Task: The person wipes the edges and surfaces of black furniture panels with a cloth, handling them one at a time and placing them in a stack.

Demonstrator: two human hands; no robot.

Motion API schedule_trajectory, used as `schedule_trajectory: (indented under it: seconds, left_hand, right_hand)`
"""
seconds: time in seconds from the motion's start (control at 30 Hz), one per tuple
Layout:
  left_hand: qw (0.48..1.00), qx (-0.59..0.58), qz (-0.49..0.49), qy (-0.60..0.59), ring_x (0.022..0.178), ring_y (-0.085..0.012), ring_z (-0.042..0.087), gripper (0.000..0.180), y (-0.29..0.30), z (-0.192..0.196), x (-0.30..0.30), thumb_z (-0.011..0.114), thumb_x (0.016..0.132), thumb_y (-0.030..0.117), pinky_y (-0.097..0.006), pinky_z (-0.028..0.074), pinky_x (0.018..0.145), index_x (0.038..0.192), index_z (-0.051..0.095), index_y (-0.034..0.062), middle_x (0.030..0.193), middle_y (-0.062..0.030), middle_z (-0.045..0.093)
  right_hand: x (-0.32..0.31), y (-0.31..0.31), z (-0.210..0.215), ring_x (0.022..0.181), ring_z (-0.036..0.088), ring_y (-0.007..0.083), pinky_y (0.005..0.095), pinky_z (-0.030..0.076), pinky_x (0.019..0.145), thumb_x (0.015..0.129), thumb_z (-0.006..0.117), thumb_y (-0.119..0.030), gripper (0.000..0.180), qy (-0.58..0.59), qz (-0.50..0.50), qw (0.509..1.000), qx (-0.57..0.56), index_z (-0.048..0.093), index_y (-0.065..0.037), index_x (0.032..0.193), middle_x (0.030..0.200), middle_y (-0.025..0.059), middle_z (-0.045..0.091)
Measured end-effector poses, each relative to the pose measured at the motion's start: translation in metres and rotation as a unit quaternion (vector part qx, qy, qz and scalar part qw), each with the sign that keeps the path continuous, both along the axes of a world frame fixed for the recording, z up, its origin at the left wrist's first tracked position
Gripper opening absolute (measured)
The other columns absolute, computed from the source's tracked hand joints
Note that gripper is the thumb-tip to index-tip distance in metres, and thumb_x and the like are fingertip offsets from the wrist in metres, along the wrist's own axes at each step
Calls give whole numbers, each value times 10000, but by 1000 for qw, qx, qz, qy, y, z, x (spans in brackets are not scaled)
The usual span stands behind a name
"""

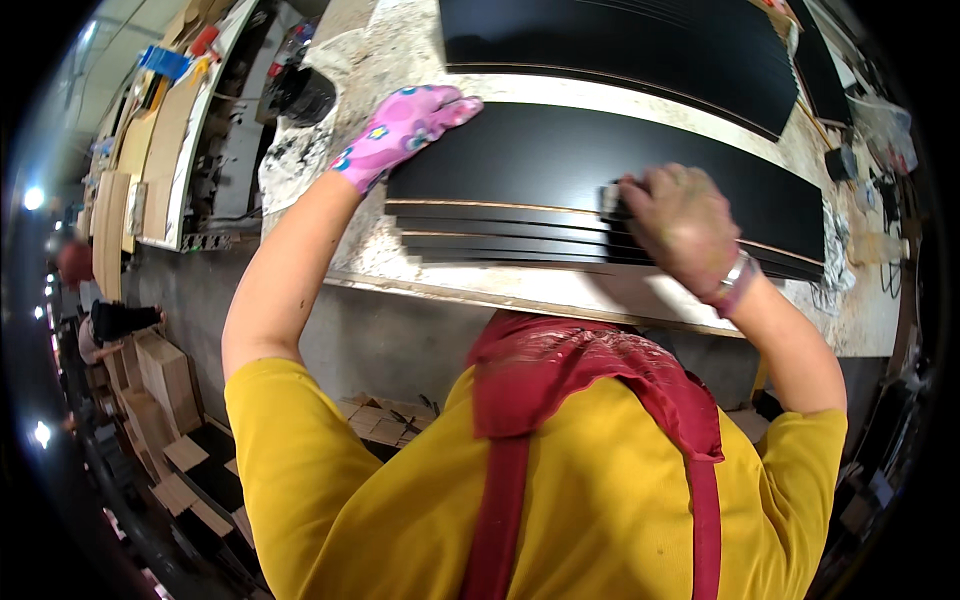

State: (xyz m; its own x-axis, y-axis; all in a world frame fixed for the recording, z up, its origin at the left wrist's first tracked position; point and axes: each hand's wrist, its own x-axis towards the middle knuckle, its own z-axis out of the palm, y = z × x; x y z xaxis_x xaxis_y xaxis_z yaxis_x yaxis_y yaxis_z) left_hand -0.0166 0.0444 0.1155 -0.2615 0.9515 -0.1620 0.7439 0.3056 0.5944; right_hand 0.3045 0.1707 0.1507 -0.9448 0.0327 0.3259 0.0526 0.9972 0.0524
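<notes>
A stack of long black boards (520, 150) lies on the worktable before me, its layered edges facing my body. My left hand (415, 122), in a pink flowered glove, grips the far left corner of the top board, fingers together at its edge. My right hand (685, 225) is closed around a small dark block (610, 200) with a pale side. It presses this block at the near edge of the top board, right of the middle. Motion blurs the right hand somewhat, and its palm hides most of the block.
Beyond this stack lies another pile of black boards (610, 45). A dark container (303, 97) stands at the table's left. At the right are crumpled plastic (838, 250) and a clear bottle (880, 248). Wooden pieces (165, 375) are stacked on the floor at left; a person (110, 325) is farther off.
</notes>
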Motion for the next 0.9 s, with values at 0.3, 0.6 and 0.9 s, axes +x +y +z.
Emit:
schedule_trajectory:
  seconds: [0.3, 0.6, 0.9]
  left_hand:
    - [995, -72, -42, -61, 780, -151, 572, 450, 24, -4, -25, 620, 911, 481, -317, 458, 748, 1004, 697, 47, 836, -47, 664]
    - [993, -98, -54, -47, 868, -216, 609, 498, 27, -10, -35, 606, 897, 532, -355, 465, 816, 1040, 691, 63, 921, -90, 691]
    - [962, 76, -100, -242, 1118, -239, 607, 420, 5, -27, -35, 500, 986, 351, -344, 454, 945, 1200, 599, 4, 1207, -135, 650]
  right_hand:
    - [-171, -100, -14, 789, 624, 313, 413, 502, 721, 883, 567, -179, 171, 19, 42, 997, -68, 584, -9, 868, 798, 159, 617]
    - [-187, -120, -12, 692, 636, 297, 392, 511, 646, 708, 588, -63, 122, 83, 44, 994, -48, 609, 28, 787, 718, 150, 613]
    - [-67, -56, 3, 790, 590, 246, 373, 483, 649, 782, 595, -145, 163, -36, -41, 996, 74, 613, -68, 925, 870, 78, 573]
